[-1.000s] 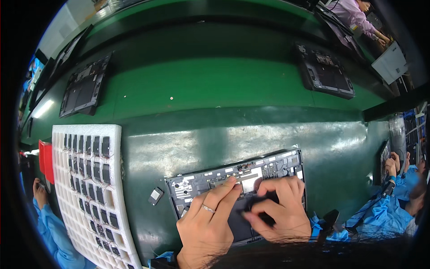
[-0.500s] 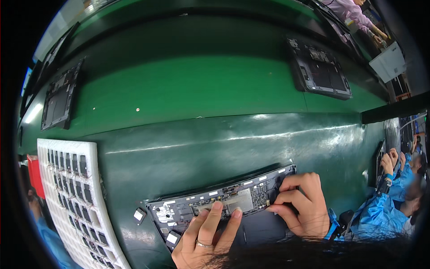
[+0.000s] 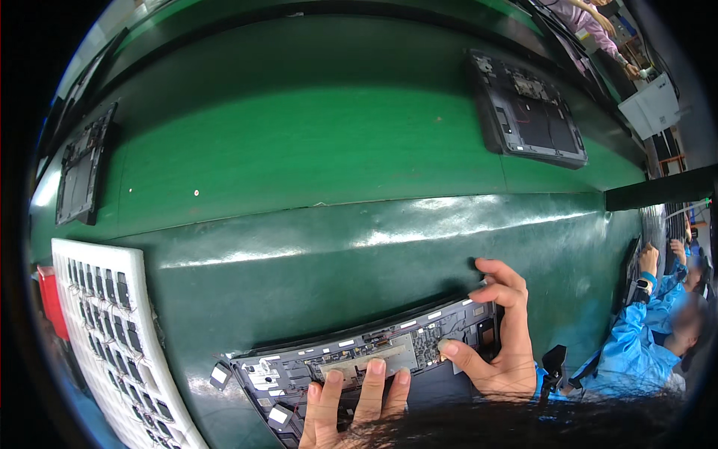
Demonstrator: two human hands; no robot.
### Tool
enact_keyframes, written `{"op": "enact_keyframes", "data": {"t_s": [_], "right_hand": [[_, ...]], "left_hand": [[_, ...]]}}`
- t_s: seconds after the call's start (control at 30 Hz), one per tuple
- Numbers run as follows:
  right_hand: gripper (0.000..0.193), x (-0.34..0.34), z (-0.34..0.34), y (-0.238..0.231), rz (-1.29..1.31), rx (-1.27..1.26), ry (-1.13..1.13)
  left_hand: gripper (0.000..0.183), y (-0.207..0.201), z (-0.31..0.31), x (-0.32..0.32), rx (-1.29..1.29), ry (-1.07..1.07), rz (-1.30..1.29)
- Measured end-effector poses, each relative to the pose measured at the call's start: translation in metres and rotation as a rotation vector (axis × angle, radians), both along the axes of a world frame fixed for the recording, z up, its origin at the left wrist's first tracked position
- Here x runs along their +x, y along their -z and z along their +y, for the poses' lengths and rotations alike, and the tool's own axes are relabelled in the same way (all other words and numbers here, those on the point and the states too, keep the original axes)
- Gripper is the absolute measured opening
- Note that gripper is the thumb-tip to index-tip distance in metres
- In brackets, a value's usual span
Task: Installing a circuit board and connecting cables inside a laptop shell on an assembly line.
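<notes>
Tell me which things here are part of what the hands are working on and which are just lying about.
In hand:
- open laptop base, under both hands
- left hand, fingers on its inner parts
- right hand, gripping its right end

Lying about:
- white foam tray of small dark parts
- two other open laptop bases on the green belt
</notes>
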State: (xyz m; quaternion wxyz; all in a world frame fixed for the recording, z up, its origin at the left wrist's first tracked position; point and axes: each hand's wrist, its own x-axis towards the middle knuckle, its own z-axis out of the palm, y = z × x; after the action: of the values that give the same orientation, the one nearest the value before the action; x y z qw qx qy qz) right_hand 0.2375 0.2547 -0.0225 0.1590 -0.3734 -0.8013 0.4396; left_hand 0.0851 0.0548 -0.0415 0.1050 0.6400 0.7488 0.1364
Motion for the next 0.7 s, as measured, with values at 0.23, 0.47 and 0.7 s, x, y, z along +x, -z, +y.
{"op": "enact_keyframes", "data": {"t_s": [0.23, 0.47, 0.7], "right_hand": [[0.059, -0.007, 0.008, -0.018, -0.119, 0.081, -0.244], [0.083, -0.008, 0.015, -0.013, -0.059, 0.112, -0.210], [0.082, 0.020, 0.175, 0.023, 0.340, 0.200, 0.547]], "left_hand": [[0.057, -0.017, 0.006, 0.007, -0.039, -0.060, -0.023], [0.059, -0.013, -0.004, 0.044, -0.101, -0.096, 0.174], [0.109, -0.035, 0.011, 0.016, 0.025, -0.111, -0.029]]}}
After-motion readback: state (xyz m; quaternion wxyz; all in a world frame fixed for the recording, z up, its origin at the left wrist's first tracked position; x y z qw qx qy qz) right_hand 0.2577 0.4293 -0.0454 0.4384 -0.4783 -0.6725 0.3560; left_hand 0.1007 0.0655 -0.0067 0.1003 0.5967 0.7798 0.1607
